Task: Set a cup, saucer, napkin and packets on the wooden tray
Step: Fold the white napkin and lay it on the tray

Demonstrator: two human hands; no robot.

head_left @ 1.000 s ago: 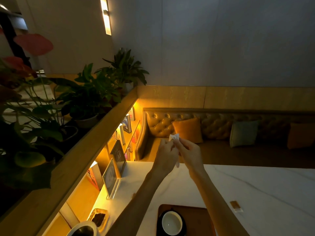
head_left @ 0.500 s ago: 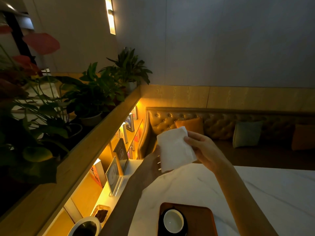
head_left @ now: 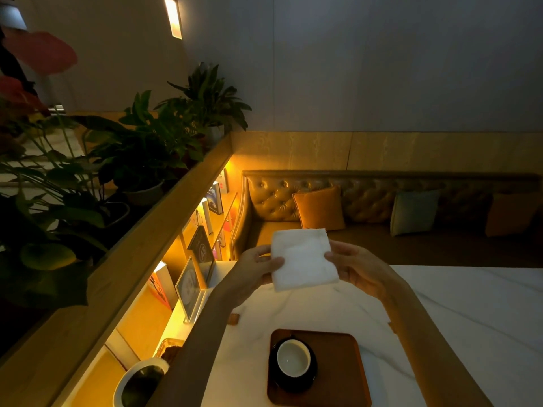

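A white square napkin (head_left: 302, 258) is held flat in the air above the white marble table (head_left: 470, 312). My left hand (head_left: 254, 270) pinches its left edge and my right hand (head_left: 357, 267) pinches its right edge. Below them a wooden tray (head_left: 340, 371) lies on the table. On the tray's left part stands a white-lined cup (head_left: 293, 358) on a dark saucer (head_left: 282, 383). A small brown packet (head_left: 233, 318) lies on the table just left of my left forearm.
A lit shelf with books and a framed picture (head_left: 189, 286) runs along the table's left side, with potted plants (head_left: 141, 160) on the ledge above. A white pot (head_left: 138, 380) stands at the lower left. A tufted bench with cushions (head_left: 320, 208) lies behind the table.
The napkin went from a small pinched wad to a spread square. Both hands have come lower and nearer, one on each side edge.
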